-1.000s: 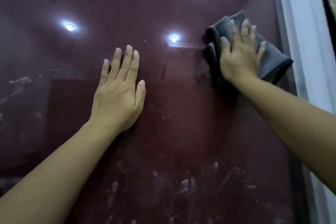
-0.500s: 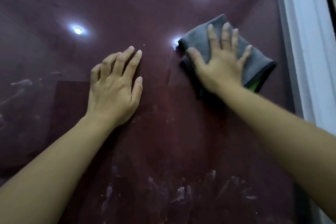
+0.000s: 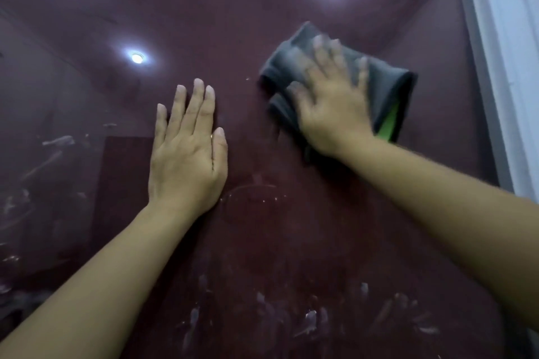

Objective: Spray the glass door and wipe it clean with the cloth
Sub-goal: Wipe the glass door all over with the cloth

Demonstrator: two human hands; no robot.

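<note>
The dark reddish glass door [image 3: 239,23] fills the view and mirrors ceiling lights. My right hand [image 3: 332,105] presses a folded grey cloth [image 3: 385,81] with a green inner side flat against the glass at upper right; the hand is blurred by motion and its fingers are spread. My left hand [image 3: 186,151] lies flat on the glass to the left of the cloth, fingers straight and together. White smears mark the lower glass [image 3: 309,320] and the left side. No spray bottle is in view.
A white door frame [image 3: 504,52] runs down the right edge, close to the cloth. Reflected ceiling lights [image 3: 137,58] glare on the upper glass.
My right hand has slid the cloth leftward and down, away from the frame. My left hand's fingers curled briefly and are flat again in about the same place.
</note>
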